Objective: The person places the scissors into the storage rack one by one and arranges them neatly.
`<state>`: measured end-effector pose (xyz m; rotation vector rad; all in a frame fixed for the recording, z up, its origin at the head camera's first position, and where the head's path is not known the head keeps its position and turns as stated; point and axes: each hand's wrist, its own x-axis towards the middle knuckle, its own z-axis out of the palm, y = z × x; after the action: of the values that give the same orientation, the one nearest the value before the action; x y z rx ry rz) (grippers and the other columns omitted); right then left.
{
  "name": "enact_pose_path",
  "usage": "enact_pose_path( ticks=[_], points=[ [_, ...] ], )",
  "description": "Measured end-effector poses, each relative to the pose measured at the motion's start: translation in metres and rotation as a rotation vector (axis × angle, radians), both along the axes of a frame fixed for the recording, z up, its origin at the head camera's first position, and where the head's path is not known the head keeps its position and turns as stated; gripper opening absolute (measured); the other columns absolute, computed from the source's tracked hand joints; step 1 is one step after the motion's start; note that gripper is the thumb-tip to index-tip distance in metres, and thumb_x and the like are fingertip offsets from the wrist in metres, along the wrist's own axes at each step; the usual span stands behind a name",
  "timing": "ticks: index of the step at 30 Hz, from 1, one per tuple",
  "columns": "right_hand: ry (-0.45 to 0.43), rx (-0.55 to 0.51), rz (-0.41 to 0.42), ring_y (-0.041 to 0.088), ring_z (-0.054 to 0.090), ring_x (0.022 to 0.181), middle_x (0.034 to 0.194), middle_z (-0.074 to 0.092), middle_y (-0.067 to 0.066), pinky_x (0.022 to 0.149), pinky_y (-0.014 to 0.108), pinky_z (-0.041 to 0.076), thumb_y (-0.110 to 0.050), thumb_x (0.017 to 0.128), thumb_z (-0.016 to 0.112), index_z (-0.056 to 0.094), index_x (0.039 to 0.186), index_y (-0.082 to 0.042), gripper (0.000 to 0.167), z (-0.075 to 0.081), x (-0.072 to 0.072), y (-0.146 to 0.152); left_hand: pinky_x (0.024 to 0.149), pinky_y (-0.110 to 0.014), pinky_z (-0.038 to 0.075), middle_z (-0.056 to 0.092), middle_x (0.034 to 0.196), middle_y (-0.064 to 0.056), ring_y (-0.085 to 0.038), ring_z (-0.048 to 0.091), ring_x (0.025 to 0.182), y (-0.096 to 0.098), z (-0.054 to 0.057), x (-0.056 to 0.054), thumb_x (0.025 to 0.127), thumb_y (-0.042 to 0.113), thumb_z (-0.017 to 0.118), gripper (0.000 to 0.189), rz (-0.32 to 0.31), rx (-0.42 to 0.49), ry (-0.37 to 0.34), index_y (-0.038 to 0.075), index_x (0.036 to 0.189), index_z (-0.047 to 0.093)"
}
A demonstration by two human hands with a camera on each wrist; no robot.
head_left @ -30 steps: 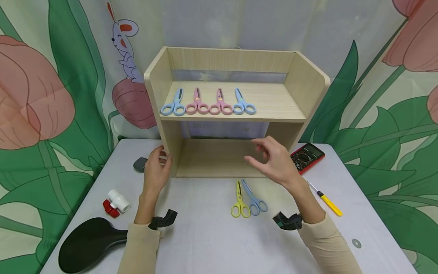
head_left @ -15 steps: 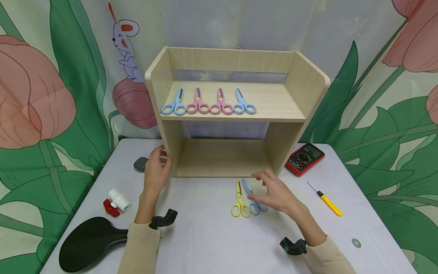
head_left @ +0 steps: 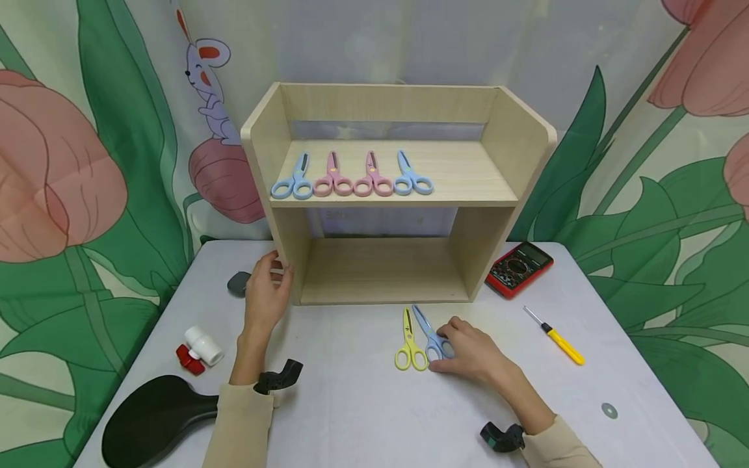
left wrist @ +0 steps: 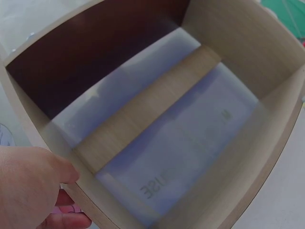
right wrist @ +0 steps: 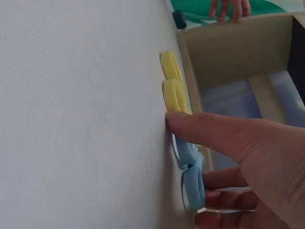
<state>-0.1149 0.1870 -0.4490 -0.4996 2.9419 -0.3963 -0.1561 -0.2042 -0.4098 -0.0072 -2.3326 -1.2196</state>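
My right hand point(head_left: 471, 351) is down on the table around the handles of light blue scissors point(head_left: 431, 337), thumb at one loop and fingers at the other. In the right wrist view these blue scissors point(right wrist: 193, 186) lie beside yellow scissors point(right wrist: 172, 90), the thumb tip close to a yellow loop. The yellow scissors point(head_left: 409, 341) lie flat in front of the wooden shelf point(head_left: 380, 270). At the shelf's left side panel my left hand point(head_left: 268, 296) rests, thumb against the front edge and fingers along the outside. Blue scissors point(head_left: 412, 175) and pink scissors point(head_left: 332, 177) stand in a row on the upper board.
Right of the shelf lie a red-and-black multimeter point(head_left: 519, 268), a yellow screwdriver point(head_left: 562, 341) and a grey washer point(head_left: 609, 410). To the left are a dark grey object point(head_left: 238, 284), a white and red valve point(head_left: 201, 348) and a black paddle-shaped object point(head_left: 155, 422).
My right hand has come down from in front of the lower compartment to the blue scissors on the table and closed in on their handles. My left hand stays at the shelf's side.
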Motion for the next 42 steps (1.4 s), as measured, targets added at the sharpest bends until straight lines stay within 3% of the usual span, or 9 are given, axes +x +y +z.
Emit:
enact_pose_path(
  ticks=[6,11,19,24,29,31,34,38,42],
  points=[
    [0.051,-0.003,-0.003,0.015,0.052,0.084,0.101,0.059,0.003,0.075,0.034,0.054,-0.046,0.071,0.086,0.070,0.110,-0.005,0.059,0.000,0.000,-0.004,0.083,-0.049,0.060,0.062,0.117,-0.021,-0.035,0.069,0.096,0.000,-0.001,0.001,0.099,0.018,0.060,0.044,0.010,0.002,-0.021,0.000,0.138,0.052],
    [0.114,-0.041,0.041,0.012,0.050,0.082,0.100,0.057,0.000,0.067,0.027,0.048,-0.043,0.071,0.084,0.070,0.111,-0.007,0.056,0.012,0.002,-0.005,0.083,-0.049,0.060,0.062,0.117,-0.021,-0.034,0.069,0.097,0.001,0.000,0.001,0.099,0.018,0.060,0.044,0.013,-0.003,-0.025,0.000,0.138,0.051],
    [0.229,-0.224,0.171,0.010,0.058,0.093,0.107,0.058,-0.005,0.077,0.030,0.056,-0.041,0.073,0.085,0.066,0.114,-0.016,0.052,0.061,0.012,-0.012,0.082,-0.048,0.060,0.062,0.116,-0.022,-0.034,0.069,0.096,0.003,0.002,0.002,0.098,0.017,0.061,0.044,0.012,-0.002,-0.012,-0.002,0.137,0.052],
    [0.436,-0.346,0.287,0.008,0.058,0.095,0.108,0.057,-0.005,0.077,0.029,0.059,-0.036,0.070,0.088,0.065,0.115,-0.013,0.056,0.097,0.014,-0.019,0.082,-0.048,0.060,0.062,0.116,-0.022,-0.034,0.069,0.096,0.002,0.001,0.001,0.099,0.016,0.061,0.044,0.016,-0.003,-0.012,-0.002,0.138,0.051],
    [0.665,-0.418,0.353,0.012,0.058,0.091,0.105,0.058,0.005,0.075,0.031,0.058,-0.029,0.066,0.088,0.064,0.111,-0.003,0.057,0.136,0.001,-0.020,0.082,-0.048,0.060,0.062,0.116,-0.022,-0.034,0.069,0.096,0.003,0.001,0.002,0.098,0.016,0.061,0.044,0.014,-0.002,-0.010,-0.002,0.137,0.052],
    [0.720,-0.427,0.332,0.013,0.056,0.087,0.103,0.057,0.008,0.072,0.028,0.054,-0.028,0.066,0.087,0.065,0.109,-0.001,0.056,0.152,-0.007,-0.018,0.082,-0.048,0.060,0.062,0.116,-0.022,-0.034,0.069,0.096,0.003,0.000,0.002,0.098,0.015,0.061,0.044,0.013,0.001,-0.008,-0.002,0.137,0.052],
    [0.733,-0.429,0.247,0.017,0.052,0.083,0.101,0.056,0.011,0.069,0.027,0.046,-0.029,0.068,0.086,0.065,0.109,0.001,0.055,0.175,-0.022,-0.014,0.082,-0.049,0.060,0.062,0.116,-0.022,-0.035,0.069,0.095,0.003,0.001,0.002,0.098,0.015,0.061,0.043,0.009,0.004,-0.005,-0.001,0.137,0.052],
    [0.657,-0.400,0.094,0.023,0.051,0.086,0.105,0.055,0.014,0.070,0.033,0.045,-0.034,0.074,0.082,0.065,0.114,0.000,0.056,0.199,-0.046,-0.010,0.082,-0.049,0.060,0.062,0.117,-0.022,-0.034,0.069,0.095,0.002,0.001,0.002,0.099,0.016,0.060,0.044,0.009,0.001,-0.006,-0.001,0.138,0.051],
    [0.545,-0.359,-0.016,0.028,0.050,0.092,0.112,0.053,0.017,0.073,0.038,0.044,-0.041,0.080,0.076,0.063,0.120,0.001,0.060,0.214,-0.070,-0.008,0.082,-0.050,0.060,0.061,0.117,-0.022,-0.034,0.069,0.095,0.002,0.001,0.002,0.099,0.016,0.060,0.044,0.008,0.000,-0.009,-0.001,0.138,0.051]
  ],
)
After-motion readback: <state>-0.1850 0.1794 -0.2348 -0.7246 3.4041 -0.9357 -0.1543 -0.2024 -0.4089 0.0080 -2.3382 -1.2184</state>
